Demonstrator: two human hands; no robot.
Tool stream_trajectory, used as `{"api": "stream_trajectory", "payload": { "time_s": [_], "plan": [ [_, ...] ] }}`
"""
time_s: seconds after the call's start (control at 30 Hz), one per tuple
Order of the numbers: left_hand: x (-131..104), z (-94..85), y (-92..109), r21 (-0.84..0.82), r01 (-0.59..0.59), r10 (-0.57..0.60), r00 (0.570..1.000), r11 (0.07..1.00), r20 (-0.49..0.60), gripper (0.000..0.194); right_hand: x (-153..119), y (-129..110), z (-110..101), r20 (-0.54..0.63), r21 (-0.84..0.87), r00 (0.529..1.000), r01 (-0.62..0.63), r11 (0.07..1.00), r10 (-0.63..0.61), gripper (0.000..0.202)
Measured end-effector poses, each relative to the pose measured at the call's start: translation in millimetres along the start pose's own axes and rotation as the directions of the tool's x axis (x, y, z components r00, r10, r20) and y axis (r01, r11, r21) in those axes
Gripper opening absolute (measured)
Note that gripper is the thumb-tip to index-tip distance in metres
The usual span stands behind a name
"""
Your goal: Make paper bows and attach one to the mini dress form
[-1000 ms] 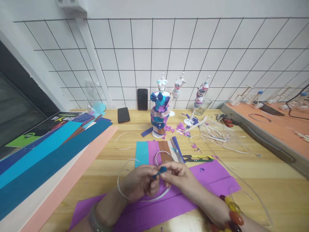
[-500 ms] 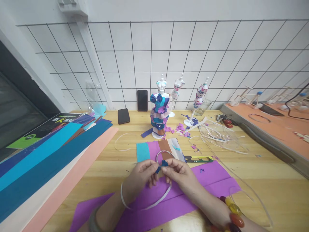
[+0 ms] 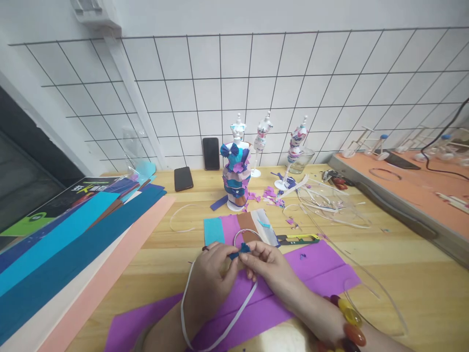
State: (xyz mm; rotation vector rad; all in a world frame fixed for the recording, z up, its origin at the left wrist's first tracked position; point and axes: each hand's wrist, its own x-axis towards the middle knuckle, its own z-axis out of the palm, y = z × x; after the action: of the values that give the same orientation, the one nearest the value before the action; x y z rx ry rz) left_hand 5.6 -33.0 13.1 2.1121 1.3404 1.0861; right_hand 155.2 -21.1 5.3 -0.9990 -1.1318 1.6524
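Between my fingertips is a small dark-blue piece of crepe paper point(image 3: 245, 248), gathered at its middle like a bow. My left hand point(image 3: 212, 276) grips its left end, with the back of the hand turned up and the fingertips partly hidden. My right hand point(image 3: 269, 264) pinches the right side between thumb and fingers. A white cord point(image 3: 240, 310) runs from the hands and loops around my left wrist; a thinner ring of it stands beyond the bow. Beneath both hands lies a purple crepe sheet point(image 3: 326, 264). Just past them are turquoise, purple, brown and white paper pieces point(image 3: 229, 227).
A mini dress form point(image 3: 237, 176) in ruffled paper stands behind, with other small forms point(image 3: 264, 133) nearby. Yellow-handled snips point(image 3: 300, 239) lie to the right, near tangled clear cord point(image 3: 326, 203). Long paper strips point(image 3: 120, 230) cover the left side. Two phones point(image 3: 183, 179) are at the back.
My left hand has rolled over, its back now facing up and covering more of the bow's left end. The cord loop hangs lower and wider. The view has shifted slightly right.
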Motion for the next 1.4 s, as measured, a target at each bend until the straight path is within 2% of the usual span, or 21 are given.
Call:
{"api": "stream_trajectory", "payload": {
  "time_s": [0.27, 0.47, 0.67, 0.77, 0.93, 1.2, 1.4],
  "plan": [
    [0.9, 1.4, -0.8, -0.003, 0.041, -0.041, 0.999, 0.999, -0.016, 0.008, 1.3, 5.2, -1.2, 0.007, -0.019, 1.000, -0.001, 1.000, 0.001, 0.034],
    [0.5, 0.5, -0.4, -0.019, -0.019, 0.019, 1.000, 1.000, -0.016, 0.011, 0.9, 3.9, -0.7, 0.020, -0.016, 1.000, -0.007, 1.000, 0.008, 0.034],
    [-0.1, 1.2, -1.9, 0.027, -0.023, 0.023, 1.000, 0.999, 0.001, 0.013, 2.1, 5.3, -0.8, 0.021, -0.015, 1.000, -0.002, 1.000, 0.003, 0.034],
    [0.4, 2.1, -2.6, 0.025, -0.005, 0.006, 1.000, 1.000, -0.010, 0.014, 2.2, 6.3, -1.9, 0.027, -0.021, 1.000, -0.002, 1.000, 0.003, 0.034],
    [1.2, 1.2, -1.5, -0.092, 0.036, -0.040, 0.999, 0.995, -0.035, 0.013, 1.6, 4.3, -1.2, 0.029, -0.042, 1.000, -0.005, 0.999, 0.006, 0.036],
    [0.2, 1.8, -1.7, -0.010, 0.030, -0.031, 0.999, 0.999, -0.038, 0.010, 1.1, 3.9, -1.6, 0.023, -0.044, 1.000, 0.008, 0.999, -0.007, 0.034],
    [1.0, 2.8, -0.9, -0.022, 0.110, -0.110, 0.994, 0.994, -0.001, 0.008, 2.7, 6.3, -3.8, 0.016, -0.061, 1.000, 0.002, 0.998, -0.001, 0.032]
  ]
}}
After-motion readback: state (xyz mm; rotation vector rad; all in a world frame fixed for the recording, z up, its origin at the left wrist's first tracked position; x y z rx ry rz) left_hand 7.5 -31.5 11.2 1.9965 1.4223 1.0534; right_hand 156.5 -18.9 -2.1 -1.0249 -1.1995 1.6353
